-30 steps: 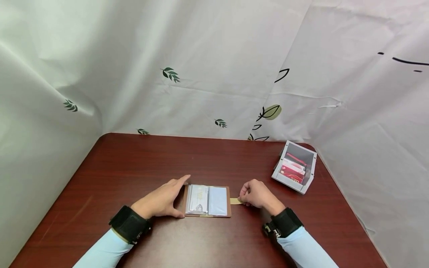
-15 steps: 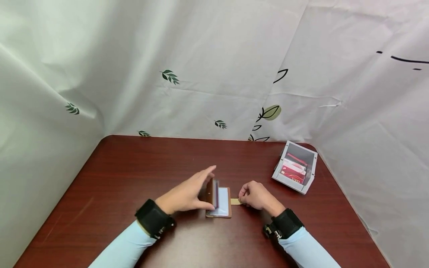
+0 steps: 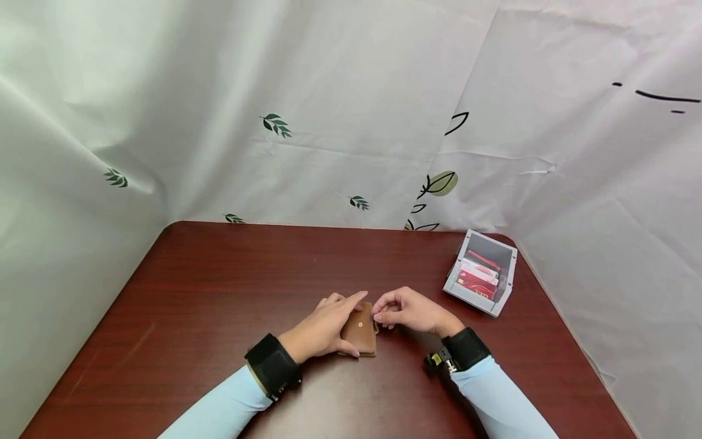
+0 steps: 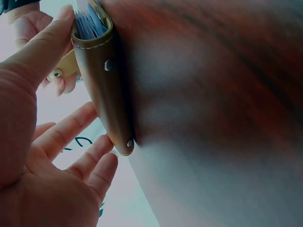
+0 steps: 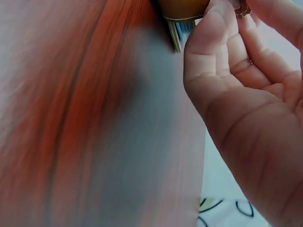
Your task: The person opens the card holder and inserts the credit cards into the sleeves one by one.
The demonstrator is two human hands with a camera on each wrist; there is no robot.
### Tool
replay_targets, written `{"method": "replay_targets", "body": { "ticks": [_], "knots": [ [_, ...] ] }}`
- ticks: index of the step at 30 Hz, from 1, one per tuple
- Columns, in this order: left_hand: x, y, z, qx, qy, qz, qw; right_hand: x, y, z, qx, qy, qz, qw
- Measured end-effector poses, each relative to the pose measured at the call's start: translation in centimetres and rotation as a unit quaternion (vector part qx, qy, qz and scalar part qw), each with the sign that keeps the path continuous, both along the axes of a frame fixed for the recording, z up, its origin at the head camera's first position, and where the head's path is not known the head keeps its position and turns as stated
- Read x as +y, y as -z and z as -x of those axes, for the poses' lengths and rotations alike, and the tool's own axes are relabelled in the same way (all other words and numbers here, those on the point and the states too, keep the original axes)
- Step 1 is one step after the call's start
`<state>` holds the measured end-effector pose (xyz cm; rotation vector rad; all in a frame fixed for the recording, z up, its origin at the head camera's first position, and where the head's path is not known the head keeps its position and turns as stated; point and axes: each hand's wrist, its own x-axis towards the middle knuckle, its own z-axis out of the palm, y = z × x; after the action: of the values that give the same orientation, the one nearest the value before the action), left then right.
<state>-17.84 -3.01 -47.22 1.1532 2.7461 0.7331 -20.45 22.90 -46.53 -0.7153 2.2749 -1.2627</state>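
A brown leather card holder (image 3: 361,334) lies closed on the table, a snap stud on its cover. In the left wrist view, the card holder (image 4: 102,78) shows its stitched spine and clear sleeves between the covers. My left hand (image 3: 326,326) spans the cover, its thumb at the near edge and extended fingers towards the far edge. At the right edge, my right hand (image 3: 408,312) pinches the strap between thumb and forefinger. In the left wrist view, the tan strap (image 4: 67,66) stands out from the card holder, with a metal snap.
At the back right of the dark red wooden table (image 3: 263,262) stands a grey box (image 3: 450,289) with several red and white cards (image 3: 478,281) inside. White printed cloth (image 3: 329,152) hangs behind the table and along its sides.
My left hand has swung the left cover and its sleeves over to the right, so the card holder went from spread to closed. The right hand has lifted the strap and drawn it leftward.
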Motion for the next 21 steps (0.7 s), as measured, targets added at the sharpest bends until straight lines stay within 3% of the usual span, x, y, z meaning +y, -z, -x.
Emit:
{"method": "replay_targets", "body": {
  "ticks": [11, 21],
  "knots": [
    [0.0, 0.2, 0.3, -0.002, -0.021, 0.002, 0.9998, -3.8, 0.2, 1.0, 0.069, -0.063, -0.038, 0.995],
    [0.0, 0.2, 0.4, -0.005, -0.021, 0.007, 0.9997, -4.7, 0.6, 0.5, 0.112, -0.027, -0.061, 0.991]
  ]
}}
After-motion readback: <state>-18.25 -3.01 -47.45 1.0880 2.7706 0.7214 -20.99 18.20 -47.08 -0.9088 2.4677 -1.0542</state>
